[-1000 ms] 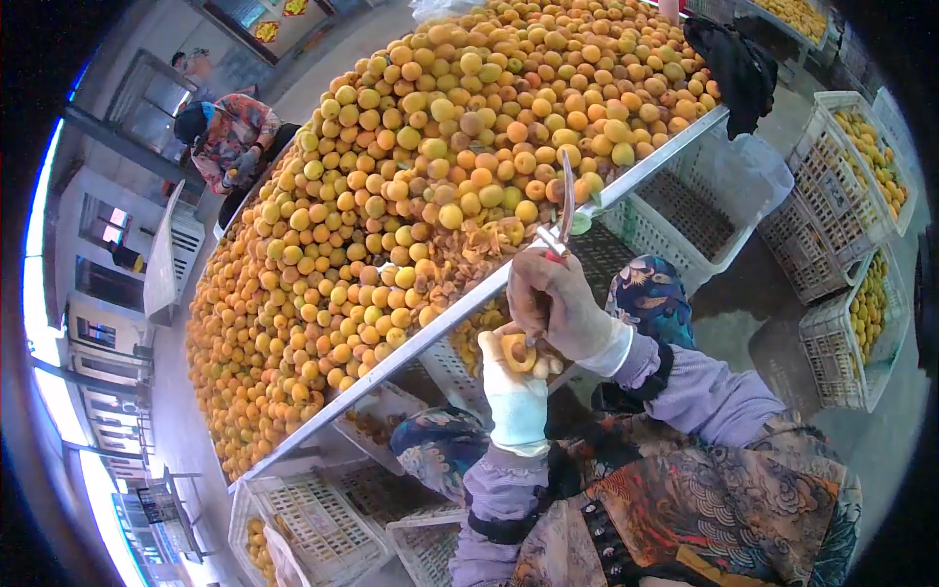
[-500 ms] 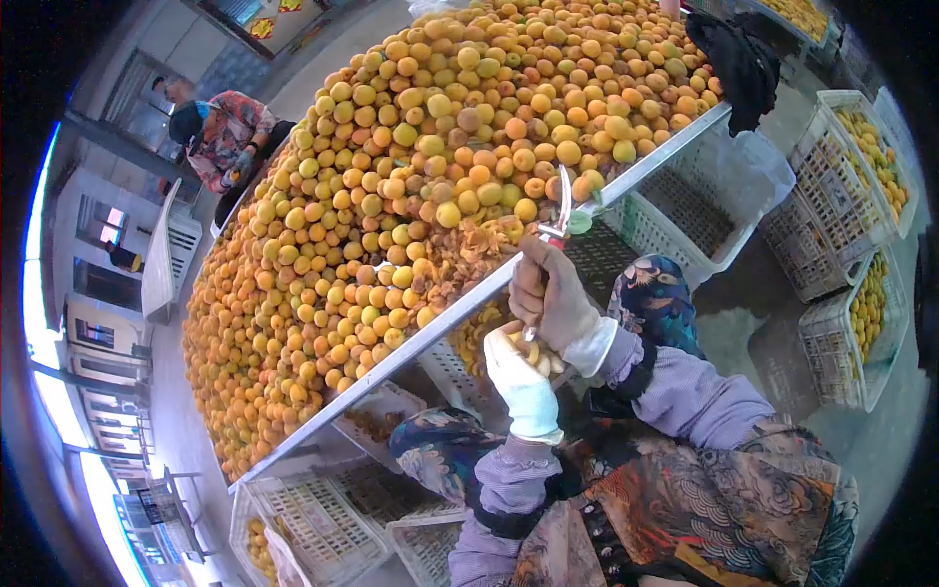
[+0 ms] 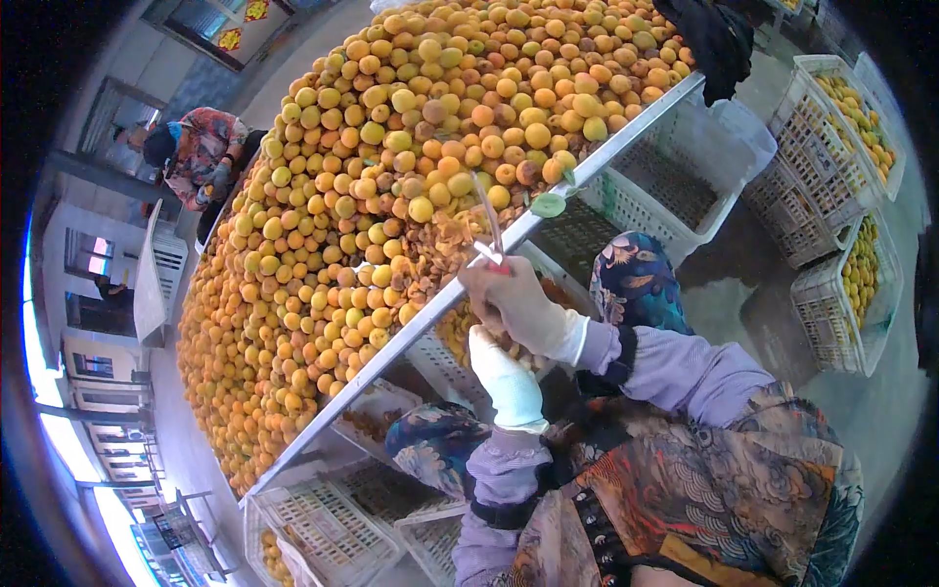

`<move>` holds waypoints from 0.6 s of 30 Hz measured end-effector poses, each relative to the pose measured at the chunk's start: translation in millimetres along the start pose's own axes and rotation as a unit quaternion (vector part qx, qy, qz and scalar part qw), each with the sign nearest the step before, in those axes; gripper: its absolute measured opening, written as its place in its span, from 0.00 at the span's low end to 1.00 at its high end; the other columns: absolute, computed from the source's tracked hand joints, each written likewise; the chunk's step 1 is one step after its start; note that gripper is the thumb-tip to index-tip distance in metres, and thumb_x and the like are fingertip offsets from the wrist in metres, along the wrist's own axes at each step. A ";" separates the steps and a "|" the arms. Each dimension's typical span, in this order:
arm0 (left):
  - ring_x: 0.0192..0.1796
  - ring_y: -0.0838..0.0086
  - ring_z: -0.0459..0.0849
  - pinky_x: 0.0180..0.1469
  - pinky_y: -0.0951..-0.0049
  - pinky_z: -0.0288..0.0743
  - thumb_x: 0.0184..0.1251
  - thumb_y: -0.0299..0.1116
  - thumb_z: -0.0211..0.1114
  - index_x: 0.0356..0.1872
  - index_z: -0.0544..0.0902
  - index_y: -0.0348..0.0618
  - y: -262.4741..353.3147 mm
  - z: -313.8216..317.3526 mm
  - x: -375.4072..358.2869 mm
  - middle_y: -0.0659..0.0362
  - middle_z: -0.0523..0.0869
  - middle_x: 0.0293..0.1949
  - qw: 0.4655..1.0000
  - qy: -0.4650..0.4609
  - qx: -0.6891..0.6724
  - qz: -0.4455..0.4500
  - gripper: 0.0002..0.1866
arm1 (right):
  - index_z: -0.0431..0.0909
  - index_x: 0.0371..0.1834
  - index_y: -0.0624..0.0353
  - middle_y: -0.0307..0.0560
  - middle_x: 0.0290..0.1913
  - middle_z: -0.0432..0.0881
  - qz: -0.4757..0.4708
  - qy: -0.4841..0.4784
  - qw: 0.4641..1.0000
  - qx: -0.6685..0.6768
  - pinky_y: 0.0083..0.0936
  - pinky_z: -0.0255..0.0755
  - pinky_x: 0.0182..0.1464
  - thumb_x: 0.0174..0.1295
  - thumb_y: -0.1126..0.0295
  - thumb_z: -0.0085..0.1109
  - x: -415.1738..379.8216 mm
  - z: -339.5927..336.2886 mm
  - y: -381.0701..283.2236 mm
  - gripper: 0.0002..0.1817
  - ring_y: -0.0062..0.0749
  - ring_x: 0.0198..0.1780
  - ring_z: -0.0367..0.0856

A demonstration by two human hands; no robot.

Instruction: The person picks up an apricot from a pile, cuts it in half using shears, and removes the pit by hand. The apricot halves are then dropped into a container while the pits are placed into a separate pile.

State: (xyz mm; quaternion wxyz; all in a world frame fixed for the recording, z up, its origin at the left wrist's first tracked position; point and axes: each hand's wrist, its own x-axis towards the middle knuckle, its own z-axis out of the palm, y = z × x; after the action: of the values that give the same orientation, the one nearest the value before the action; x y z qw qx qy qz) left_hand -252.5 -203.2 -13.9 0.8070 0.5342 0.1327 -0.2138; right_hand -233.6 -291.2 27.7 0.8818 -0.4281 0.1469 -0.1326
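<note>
Orange-yellow fruits [image 3: 342,205] lie in a large heap on a table with a metal edge [image 3: 391,349]. Over that edge, my gloved right hand [image 3: 518,305] is closed around red-handled shears [image 3: 496,235], whose blades point up toward the heap. Just below it is my left hand [image 3: 504,380] in a pale glove, fingers curled near the right hand; what it holds, if anything, is hidden. Torn brownish fruit pieces [image 3: 430,256] lie on the heap beside the edge. A green item [image 3: 548,205] sits on the edge to the right of the shears.
White crates [image 3: 328,523] stand below the table edge, one [image 3: 675,186] at its right. Stacked crates of fruit [image 3: 831,147] are at the far right. A black cloth [image 3: 712,44] hangs at the table's top corner. Another person [image 3: 201,157] sits across the heap at left.
Both hands have moved a little left, and the right hand with the shears now tilts more toward the heap. The view has shifted slightly.
</note>
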 end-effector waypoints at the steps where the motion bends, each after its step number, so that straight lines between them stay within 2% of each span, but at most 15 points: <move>1: 0.32 0.75 0.75 0.25 0.78 0.68 0.73 0.44 0.42 0.34 0.67 0.44 0.5 0.0 -2.8 0.59 0.73 0.33 0.998 -0.017 0.039 0.044 0.15 | 0.72 0.16 0.56 0.35 0.12 0.69 0.000 0.002 1.000 0.001 0.20 0.54 0.14 0.61 0.62 0.57 4.0 -4.8 5.9 0.17 0.18 0.11 0.62; 2: 0.32 0.75 0.75 0.25 0.78 0.68 0.73 0.44 0.42 0.34 0.67 0.44 -3.6 -7.6 2.6 0.59 0.73 0.33 0.998 -0.019 0.042 0.042 0.15 | 0.71 0.16 0.55 0.36 0.12 0.68 0.018 -0.010 0.997 0.077 0.21 0.54 0.13 0.61 0.61 0.55 11.0 -12.7 17.6 0.18 0.20 0.10 0.61; 3: 0.31 0.75 0.74 0.25 0.79 0.68 0.73 0.43 0.42 0.34 0.67 0.44 -11.4 -21.9 12.3 0.60 0.72 0.32 0.964 -0.041 0.206 0.160 0.14 | 0.70 0.15 0.54 0.37 0.12 0.68 0.037 -0.019 0.987 0.153 0.22 0.53 0.12 0.62 0.60 0.53 13.0 -17.2 22.1 0.18 0.21 0.10 0.60; 4: 0.30 0.76 0.73 0.24 0.79 0.67 0.73 0.41 0.42 0.34 0.66 0.44 -19.8 -35.2 20.0 0.61 0.71 0.30 0.891 -0.062 0.359 0.271 0.13 | 0.70 0.15 0.54 0.37 0.12 0.68 0.039 -0.012 0.987 0.155 0.22 0.53 0.12 0.62 0.60 0.53 15.3 -22.4 26.8 0.18 0.21 0.10 0.60; 6: 0.26 0.76 0.71 0.22 0.78 0.66 0.72 0.40 0.41 0.36 0.65 0.43 -11.0 -25.7 13.1 0.62 0.69 0.28 0.876 -0.082 0.386 0.277 0.11 | 0.69 0.15 0.55 0.39 0.10 0.66 0.102 -0.033 0.959 0.263 0.24 0.52 0.11 0.62 0.59 0.51 20.9 -25.6 26.4 0.18 0.24 0.08 0.58; 7: 0.27 0.79 0.70 0.21 0.80 0.67 0.62 0.25 0.45 0.35 0.63 0.43 -6.4 -19.8 6.8 0.62 0.66 0.30 0.939 -0.092 0.269 0.191 0.02 | 0.70 0.16 0.55 0.39 0.10 0.67 0.096 -0.064 0.956 0.268 0.23 0.51 0.10 0.63 0.60 0.50 22.5 -28.7 30.5 0.18 0.24 0.08 0.59; 8: 0.28 0.81 0.68 0.19 0.83 0.69 0.51 0.11 0.49 0.35 0.61 0.42 -0.6 -12.8 1.6 0.62 0.63 0.32 0.979 -0.098 0.146 0.101 0.14 | 0.70 0.16 0.55 0.39 0.10 0.67 0.095 -0.063 0.957 0.269 0.23 0.51 0.10 0.63 0.60 0.50 18.4 -26.1 26.6 0.18 0.24 0.08 0.59; 9: 0.32 0.79 0.72 0.22 0.82 0.71 0.50 0.09 0.50 0.42 0.63 0.40 0.5 -17.2 4.7 0.58 0.68 0.37 0.989 -0.122 0.077 0.044 0.19 | 0.68 0.15 0.55 0.38 0.11 0.66 0.060 -0.074 0.985 0.145 0.21 0.52 0.12 0.65 0.61 0.46 9.5 -19.9 18.3 0.19 0.22 0.09 0.60; 10: 0.32 0.79 0.72 0.22 0.82 0.71 0.50 0.09 0.50 0.42 0.63 0.40 0.9 -19.9 4.9 0.58 0.68 0.37 0.989 -0.123 0.078 0.041 0.19 | 0.66 0.14 0.54 0.36 0.12 0.65 0.026 -0.084 0.996 0.019 0.18 0.53 0.14 0.67 0.61 0.42 3.2 -14.9 9.9 0.21 0.20 0.11 0.61; 12: 0.39 0.74 0.77 0.26 0.80 0.73 0.51 0.08 0.50 0.53 0.63 0.40 9.9 -15.9 -1.8 0.53 0.72 0.46 0.995 -0.068 0.008 -0.074 0.26 | 0.69 0.17 0.57 0.38 0.14 0.70 0.054 -0.079 0.995 0.032 0.18 0.57 0.14 0.65 0.63 0.48 -0.2 -6.1 -1.7 0.18 0.18 0.12 0.65; 13: 0.45 0.70 0.79 0.29 0.77 0.75 0.57 0.15 0.53 0.60 0.62 0.43 -1.0 -36.7 13.6 0.52 0.72 0.53 0.990 -0.113 0.001 -0.083 0.27 | 0.70 0.18 0.57 0.37 0.14 0.70 0.073 -0.091 0.993 -0.006 0.17 0.57 0.14 0.63 0.63 0.51 -3.8 -1.3 -6.8 0.16 0.18 0.12 0.65; 14: 0.45 0.70 0.79 0.29 0.77 0.75 0.57 0.15 0.53 0.60 0.62 0.43 5.0 -33.4 11.8 0.52 0.72 0.53 0.990 -0.113 0.001 -0.083 0.27 | 0.70 0.18 0.57 0.37 0.14 0.70 0.090 -0.105 0.989 -0.044 0.17 0.57 0.14 0.62 0.64 0.54 -4.0 2.6 -8.8 0.15 0.17 0.12 0.65; 16: 0.45 0.71 0.79 0.28 0.78 0.73 0.65 0.31 0.53 0.56 0.67 0.44 17.6 -23.0 2.1 0.55 0.74 0.50 0.973 -0.046 -0.099 -0.202 0.18 | 0.71 0.19 0.57 0.36 0.14 0.70 0.071 -0.113 0.988 -0.084 0.17 0.55 0.14 0.60 0.64 0.58 -3.3 5.3 -0.3 0.14 0.17 0.12 0.64; 17: 0.35 0.75 0.78 0.26 0.78 0.68 0.68 0.45 0.48 0.49 0.72 0.46 0.1 -28.5 2.0 0.58 0.77 0.41 0.985 -0.108 0.134 -0.014 0.17 | 0.72 0.19 0.57 0.35 0.14 0.69 0.065 -0.142 0.983 -0.098 0.16 0.54 0.14 0.59 0.64 0.58 -2.5 5.0 1.9 0.13 0.16 0.12 0.63; 18: 0.35 0.75 0.78 0.26 0.78 0.68 0.68 0.45 0.48 0.49 0.72 0.46 0.2 -33.7 7.4 0.58 0.77 0.41 0.985 -0.107 0.134 -0.014 0.17 | 0.72 0.20 0.56 0.35 0.14 0.69 0.060 -0.170 0.977 -0.112 0.16 0.54 0.14 0.59 0.64 0.58 -2.0 6.2 0.8 0.13 0.16 0.12 0.63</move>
State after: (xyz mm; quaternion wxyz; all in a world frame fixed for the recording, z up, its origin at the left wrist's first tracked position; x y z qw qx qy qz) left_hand -245.4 -173.7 -30.3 0.7346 0.6098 0.0229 -0.2967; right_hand -233.0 -285.6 31.0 0.8466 -0.5309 0.0340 0.0123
